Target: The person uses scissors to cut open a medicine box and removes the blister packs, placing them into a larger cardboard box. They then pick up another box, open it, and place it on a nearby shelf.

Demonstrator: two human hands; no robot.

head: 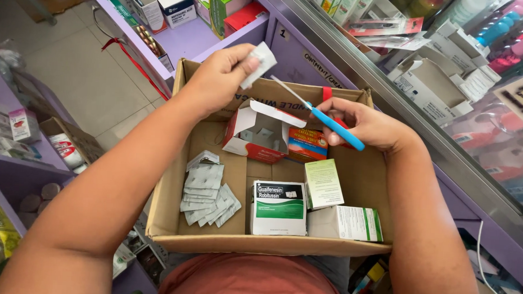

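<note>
- Left hand point(217, 76) raised over the far-left corner of the carton point(166, 216); thumb and fingers pinched shut on a small silver foil piece point(258, 63).
- Right hand point(369, 124) over the far-right part of the carton, fingers closed through the blue handles of scissors point(323, 117); blades point up-left, tip just under the foil piece, seemingly closed, too thin to tell surely.
- Carton sits on the lap, near wall against the red shirt point(251, 280). Purple counter point(311, 56) presses close on the far and right sides; glass case point(477, 114) beyond.
- Open room: bare cardboard strip down the carton's middle, between the strips and the boxes; tiled floor point(72, 82) free to the left.
- Inside left: loose heap of foil strips point(205, 194), overlapping, count unclear.
- Inside far: open red box point(256, 132), flap up, a few foil bits inside. An orange box point(307, 144) beside it, partly hidden by the scissors hand.
- Inside near right: three green-and-white boxes point(279, 208) touching each other, one standing tilted.
- Shelf point(179, 22) at top cut off by the frame edge; its packs only partly seen.
</note>
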